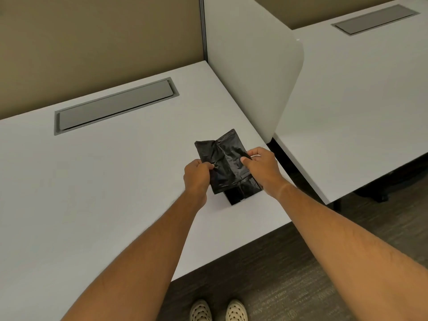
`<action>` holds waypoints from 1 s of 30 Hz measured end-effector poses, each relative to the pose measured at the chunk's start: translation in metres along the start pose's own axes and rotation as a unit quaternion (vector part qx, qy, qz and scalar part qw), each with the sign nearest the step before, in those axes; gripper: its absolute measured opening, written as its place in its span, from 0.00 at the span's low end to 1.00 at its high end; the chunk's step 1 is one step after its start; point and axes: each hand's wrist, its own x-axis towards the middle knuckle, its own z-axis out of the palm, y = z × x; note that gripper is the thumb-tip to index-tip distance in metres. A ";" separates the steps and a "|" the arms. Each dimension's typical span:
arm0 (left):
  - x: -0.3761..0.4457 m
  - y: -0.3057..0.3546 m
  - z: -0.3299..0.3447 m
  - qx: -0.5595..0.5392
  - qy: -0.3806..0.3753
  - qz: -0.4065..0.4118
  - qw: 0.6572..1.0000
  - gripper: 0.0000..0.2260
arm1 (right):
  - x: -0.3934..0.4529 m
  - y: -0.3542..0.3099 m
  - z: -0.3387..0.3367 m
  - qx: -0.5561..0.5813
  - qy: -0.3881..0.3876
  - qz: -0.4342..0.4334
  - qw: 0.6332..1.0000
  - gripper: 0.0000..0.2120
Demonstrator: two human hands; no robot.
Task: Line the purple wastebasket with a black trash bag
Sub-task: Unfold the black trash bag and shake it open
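A folded black trash bag (225, 162) is held just above the white desk (104, 186) near its right end. My left hand (196, 177) pinches the bag's left edge and my right hand (262, 167) pinches its right edge, both with fingers closed on the plastic. The bag is still mostly folded, with its far end creased and lifted. Another flat piece of black plastic (236, 196) lies on the desk under the bag's near end. No purple wastebasket is in view.
A grey cable hatch (115, 106) is set into the desk at the back. A white divider panel (254, 66) stands along the desk's right side, with a second white desk (359, 100) beyond it. Dark carpet (278, 274) and my shoes lie below.
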 end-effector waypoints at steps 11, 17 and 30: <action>-0.087 0.084 -0.095 -0.207 -0.029 0.032 0.977 0.17 | -0.061 -0.106 0.047 0.110 -0.167 -0.051 0.978 0.06; -0.129 0.098 -0.176 -0.243 0.016 0.063 0.968 0.13 | -0.123 -0.160 0.085 0.187 -0.286 -0.027 0.940 0.24; -0.206 0.076 -0.376 -0.032 0.114 0.182 0.976 0.16 | -0.300 -0.224 0.233 -0.060 -0.288 -0.253 0.922 0.11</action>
